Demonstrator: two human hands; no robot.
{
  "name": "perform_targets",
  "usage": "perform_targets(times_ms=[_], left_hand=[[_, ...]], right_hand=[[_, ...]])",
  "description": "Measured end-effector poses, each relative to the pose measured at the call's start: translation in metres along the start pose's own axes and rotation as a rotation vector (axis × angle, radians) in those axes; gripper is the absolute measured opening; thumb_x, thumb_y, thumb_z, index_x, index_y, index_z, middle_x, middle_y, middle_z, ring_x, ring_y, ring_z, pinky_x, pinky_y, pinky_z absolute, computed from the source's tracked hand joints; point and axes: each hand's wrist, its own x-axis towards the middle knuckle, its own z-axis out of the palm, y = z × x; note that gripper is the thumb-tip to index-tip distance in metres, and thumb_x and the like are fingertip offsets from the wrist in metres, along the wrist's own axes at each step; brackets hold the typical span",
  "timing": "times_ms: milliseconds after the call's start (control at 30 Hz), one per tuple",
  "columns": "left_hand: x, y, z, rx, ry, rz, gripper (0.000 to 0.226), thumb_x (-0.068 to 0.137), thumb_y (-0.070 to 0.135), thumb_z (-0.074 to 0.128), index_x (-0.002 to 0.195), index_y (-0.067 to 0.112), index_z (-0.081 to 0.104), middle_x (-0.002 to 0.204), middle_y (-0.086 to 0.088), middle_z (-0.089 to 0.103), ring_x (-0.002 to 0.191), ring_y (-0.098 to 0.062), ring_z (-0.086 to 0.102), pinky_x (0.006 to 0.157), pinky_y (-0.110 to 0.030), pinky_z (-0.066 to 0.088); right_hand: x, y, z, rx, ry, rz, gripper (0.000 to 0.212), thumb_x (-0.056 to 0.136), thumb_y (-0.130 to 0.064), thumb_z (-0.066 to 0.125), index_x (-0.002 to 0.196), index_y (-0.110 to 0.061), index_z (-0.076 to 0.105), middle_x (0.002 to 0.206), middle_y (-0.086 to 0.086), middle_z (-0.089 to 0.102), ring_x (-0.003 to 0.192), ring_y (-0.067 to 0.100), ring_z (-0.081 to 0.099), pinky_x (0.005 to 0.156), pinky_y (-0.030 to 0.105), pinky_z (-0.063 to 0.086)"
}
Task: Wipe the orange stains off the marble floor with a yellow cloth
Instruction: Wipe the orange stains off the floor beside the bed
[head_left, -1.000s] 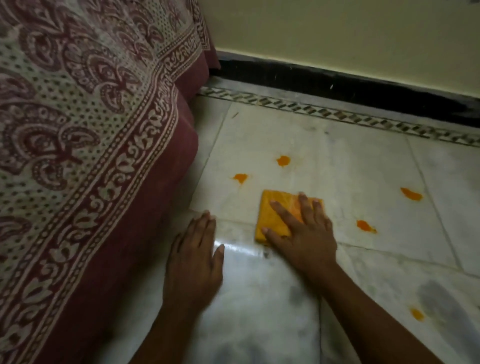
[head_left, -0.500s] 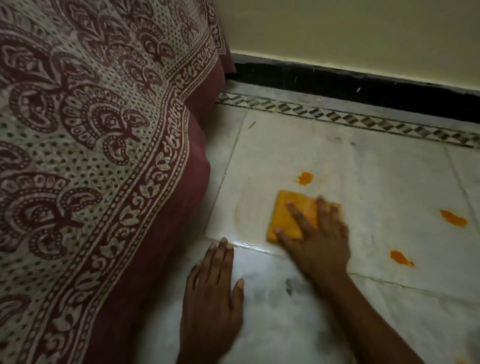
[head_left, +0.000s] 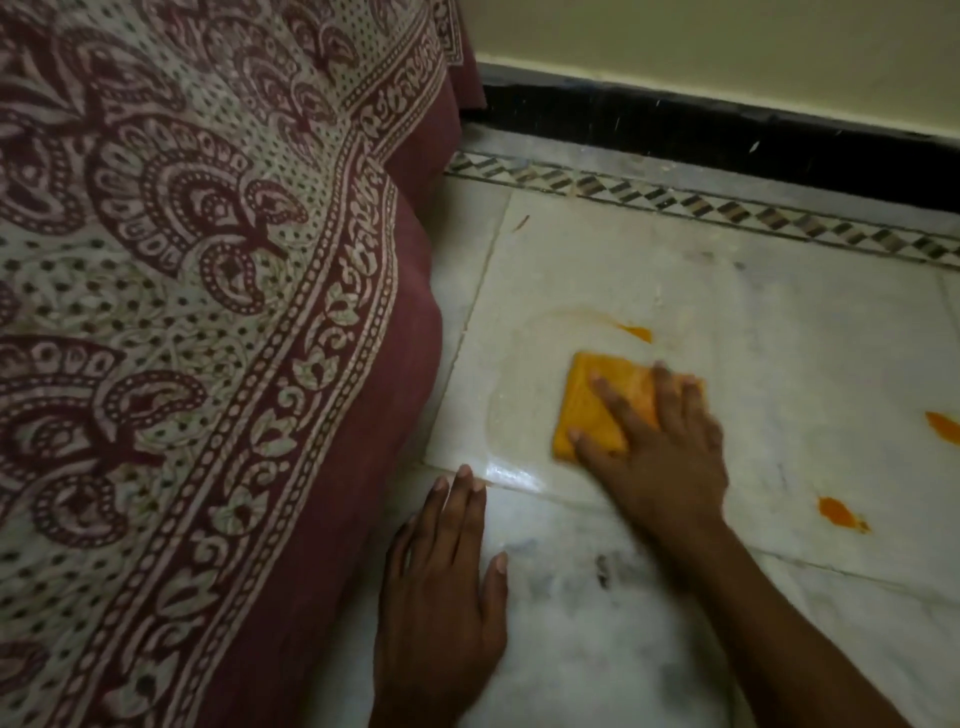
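Presently the yellow cloth (head_left: 592, 410), folded square and orange-tinged, lies on the marble floor (head_left: 779, 364) under the flat, straight-fingered right hand (head_left: 660, 441). The left hand (head_left: 441, 582) rests flat nearby, holding nothing. Since half a second ago, the stain (head_left: 636, 332) beyond the cloth has smeared thinner. The rightmost stain (head_left: 943, 426) is cut off.

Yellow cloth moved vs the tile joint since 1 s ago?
Yes. The yellow cloth has slid away from the tile joint, toward the wall, over one stain.
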Motion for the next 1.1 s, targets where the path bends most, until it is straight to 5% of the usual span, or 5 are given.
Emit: perform_targets(times_ms=[100, 333, 600, 833, 1100], left_hand=[[-0.002, -0.001, 0.001, 0.019, -0.028, 0.006, 0.068, 0.099, 0.045, 0.045, 0.162, 0.023, 0.03, 0.171, 0.009, 0.021, 0.158, -0.009, 0.018, 0.121, -0.034, 0.027], [-0.004, 0.0, -0.001, -0.029, -0.006, -0.043, 0.074, 0.099, 0.046, 0.046, 0.163, 0.016, 0.026, 0.171, 0.003, 0.023, 0.157, -0.011, 0.022, 0.123, -0.035, 0.027], [-0.004, -0.001, 0.003, 0.002, 0.004, -0.026, 0.077, 0.097, 0.046, 0.047, 0.163, 0.014, 0.024, 0.172, 0.001, 0.019, 0.159, -0.012, 0.017, 0.126, -0.038, 0.025], [-0.005, 0.002, 0.003, -0.002, 0.002, -0.059, 0.073, 0.101, 0.05, 0.04, 0.164, 0.02, 0.02, 0.173, 0.006, 0.014, 0.159, -0.01, 0.013, 0.126, -0.038, 0.023], [-0.007, -0.001, 0.004, -0.006, 0.045, -0.027, 0.069, 0.102, 0.048, 0.039, 0.163, 0.018, 0.025, 0.173, 0.004, 0.017, 0.159, -0.009, 0.012, 0.128, -0.035, 0.019]], right_hand=[[0.051, -0.046, 0.005, 0.08, -0.027, 0.222, 0.082, 0.08, -0.095, 0.027, 0.154, -0.065, 0.012, 0.175, 0.003, -0.005, 0.16, 0.036, -0.011, 0.126, 0.062, 0.001], [-0.022, -0.062, 0.021, -0.019, 0.005, -0.331, 0.078, 0.08, -0.089, 0.036, 0.151, -0.07, 0.01, 0.176, -0.004, -0.001, 0.161, 0.03, -0.003, 0.125, 0.059, 0.013], [0.057, -0.048, 0.006, 0.073, -0.036, 0.162, 0.081, 0.08, -0.093, 0.032, 0.153, -0.067, 0.01, 0.175, 0.002, -0.005, 0.16, 0.036, -0.011, 0.126, 0.063, -0.001], [-0.033, -0.016, 0.008, 0.003, -0.03, -0.297, 0.078, 0.077, -0.09, 0.032, 0.15, -0.072, 0.01, 0.176, -0.004, -0.003, 0.161, 0.033, 0.001, 0.123, 0.058, 0.017], [0.029, -0.024, 0.002, 0.104, -0.044, 0.167, 0.079, 0.083, -0.092, 0.028, 0.155, -0.064, 0.01, 0.175, 0.004, -0.005, 0.16, 0.038, -0.007, 0.126, 0.063, 0.002]])
